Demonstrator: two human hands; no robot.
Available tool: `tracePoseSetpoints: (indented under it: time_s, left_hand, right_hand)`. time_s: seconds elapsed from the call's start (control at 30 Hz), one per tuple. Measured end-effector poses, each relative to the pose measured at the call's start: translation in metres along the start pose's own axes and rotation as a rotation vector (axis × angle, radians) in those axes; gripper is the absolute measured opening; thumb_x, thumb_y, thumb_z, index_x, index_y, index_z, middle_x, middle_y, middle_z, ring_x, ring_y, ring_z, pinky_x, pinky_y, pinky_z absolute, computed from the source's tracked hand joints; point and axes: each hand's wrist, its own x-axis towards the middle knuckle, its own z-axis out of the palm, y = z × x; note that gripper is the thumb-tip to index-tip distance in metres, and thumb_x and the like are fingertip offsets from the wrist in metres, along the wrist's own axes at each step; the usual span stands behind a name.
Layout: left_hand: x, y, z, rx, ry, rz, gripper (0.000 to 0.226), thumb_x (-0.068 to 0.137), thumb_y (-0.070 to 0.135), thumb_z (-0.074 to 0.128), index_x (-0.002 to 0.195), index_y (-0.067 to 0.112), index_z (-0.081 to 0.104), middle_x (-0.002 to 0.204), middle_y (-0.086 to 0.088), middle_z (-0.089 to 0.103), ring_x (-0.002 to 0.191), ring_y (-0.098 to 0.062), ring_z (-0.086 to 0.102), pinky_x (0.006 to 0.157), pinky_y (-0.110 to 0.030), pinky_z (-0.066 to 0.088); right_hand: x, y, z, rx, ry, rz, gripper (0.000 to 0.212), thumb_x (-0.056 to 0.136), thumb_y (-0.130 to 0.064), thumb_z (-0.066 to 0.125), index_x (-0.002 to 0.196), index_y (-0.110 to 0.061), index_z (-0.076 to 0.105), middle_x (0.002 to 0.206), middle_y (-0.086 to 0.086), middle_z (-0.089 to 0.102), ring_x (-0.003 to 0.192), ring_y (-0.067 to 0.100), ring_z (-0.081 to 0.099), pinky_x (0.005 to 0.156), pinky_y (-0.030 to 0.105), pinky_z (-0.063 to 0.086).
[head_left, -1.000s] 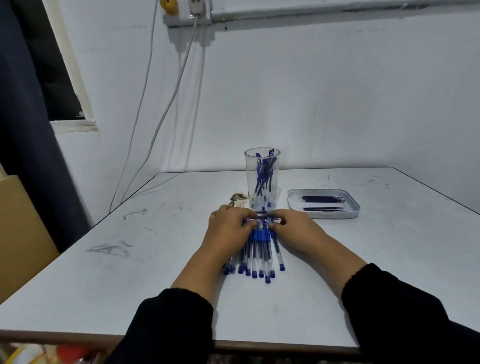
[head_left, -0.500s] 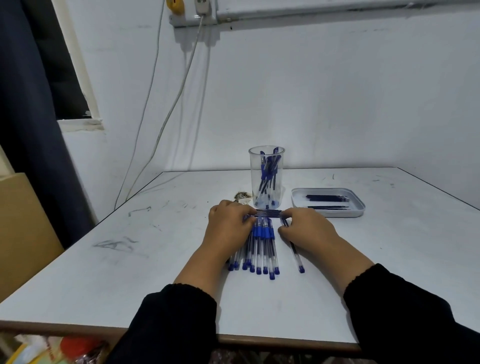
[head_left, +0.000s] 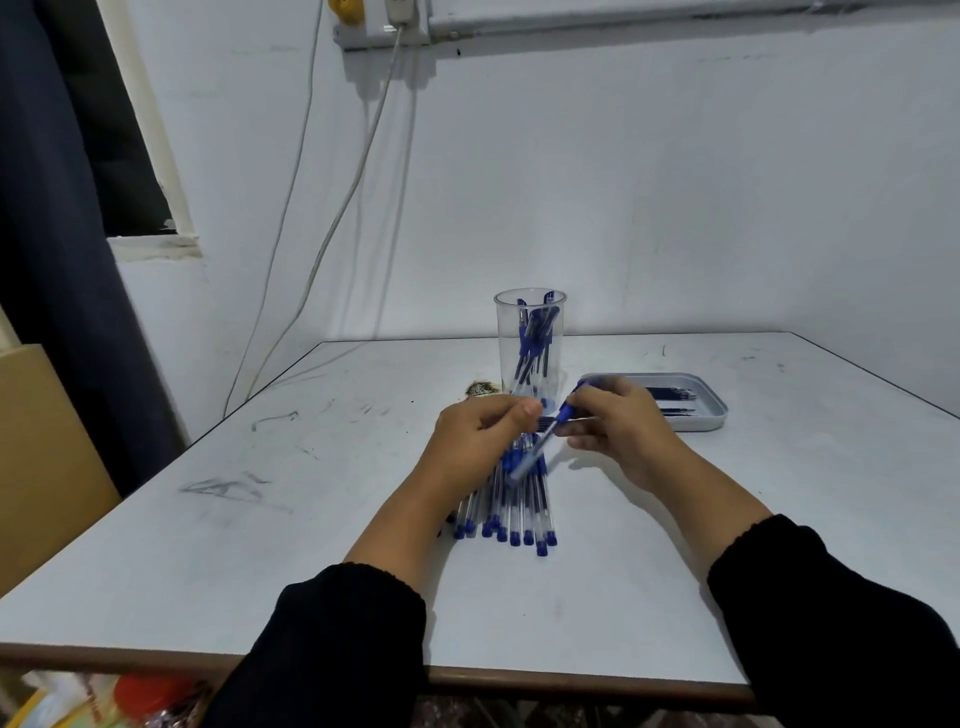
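Note:
A row of several clear pens with blue caps (head_left: 511, 512) lies side by side in the middle of the white table (head_left: 260, 545). My right hand (head_left: 618, 426) pinches one blue-capped pen (head_left: 540, 447) and holds it tilted above the far end of the row. My left hand (head_left: 480, 441) rests on the row's far left part with its fingers curled; what they hold is hidden. Behind the hands stands a clear plastic cup (head_left: 530, 343) with several blue pens in it.
A shallow grey tray (head_left: 711, 410) with dark pen refills sits at the right behind my right hand. A small brown scrap (head_left: 480, 388) lies left of the cup. White cables (head_left: 332, 228) hang down the wall. A dark curtain (head_left: 57, 260) is at the left.
My right hand pulled one pen sideways out of the row, then lifted it off the table toward the cup. My left hand stayed on the row.

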Motion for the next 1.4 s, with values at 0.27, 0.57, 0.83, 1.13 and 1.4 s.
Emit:
tracePoseSetpoints:
  time_s: [0.27, 0.57, 0.83, 1.13, 1.4]
  left_hand:
    - [0.004, -0.011, -0.002, 0.506, 0.188, 0.106, 0.032, 0.087, 0.045, 0.060, 0.118, 0.041, 0.062, 0.098, 0.009, 0.061, 0.108, -0.016, 0.036, 0.097, -0.030, 0.028]
    - [0.004, -0.013, 0.002, 0.730, 0.160, 0.362, 0.024, 0.095, 0.023, 0.052, 0.117, 0.019, 0.061, 0.105, 0.003, 0.062, 0.095, -0.014, 0.052, 0.076, -0.021, 0.036]
    - [0.004, -0.015, 0.003, 0.844, 0.140, 0.343, 0.022, 0.096, 0.033, 0.050, 0.107, 0.023, 0.067, 0.091, 0.004, 0.065, 0.084, -0.017, 0.056, 0.062, -0.030, 0.042]
    - [0.000, -0.007, 0.003, 0.865, 0.113, 0.257, 0.025, 0.096, 0.043, 0.043, 0.106, 0.036, 0.065, 0.081, 0.007, 0.064, 0.075, -0.012, 0.056, 0.053, -0.026, 0.032]
    - [0.001, -0.008, 0.001, 0.890, 0.129, 0.244, 0.028, 0.095, 0.051, 0.042, 0.111, 0.041, 0.063, 0.084, 0.008, 0.065, 0.077, -0.011, 0.058, 0.061, -0.029, 0.045]
  right_hand:
    - [-0.006, 0.001, 0.001, -0.096, -0.210, -0.087, 0.017, 0.086, -0.002, 0.065, 0.093, -0.009, 0.051, 0.092, 0.018, 0.072, 0.085, 0.030, 0.072, 0.061, 0.030, 0.054]
    - [-0.003, 0.005, -0.003, -0.348, -0.171, -0.263, 0.017, 0.080, -0.004, 0.074, 0.087, -0.020, 0.074, 0.074, -0.011, 0.072, 0.069, 0.000, 0.063, 0.063, 0.021, 0.047]
    - [-0.002, 0.006, -0.003, -0.420, -0.213, -0.301, 0.017, 0.082, -0.006, 0.073, 0.096, -0.014, 0.076, 0.083, -0.007, 0.073, 0.072, -0.007, 0.064, 0.061, 0.006, 0.044]
    - [0.001, 0.007, -0.006, -0.408, -0.249, -0.316, 0.016, 0.081, -0.002, 0.072, 0.092, -0.013, 0.076, 0.076, -0.008, 0.074, 0.074, -0.005, 0.066, 0.065, 0.006, 0.045]
    - [0.003, 0.005, -0.011, -0.438, -0.245, -0.353, 0.015, 0.080, -0.005, 0.074, 0.086, -0.018, 0.076, 0.074, -0.012, 0.071, 0.074, -0.002, 0.065, 0.069, 0.008, 0.047]
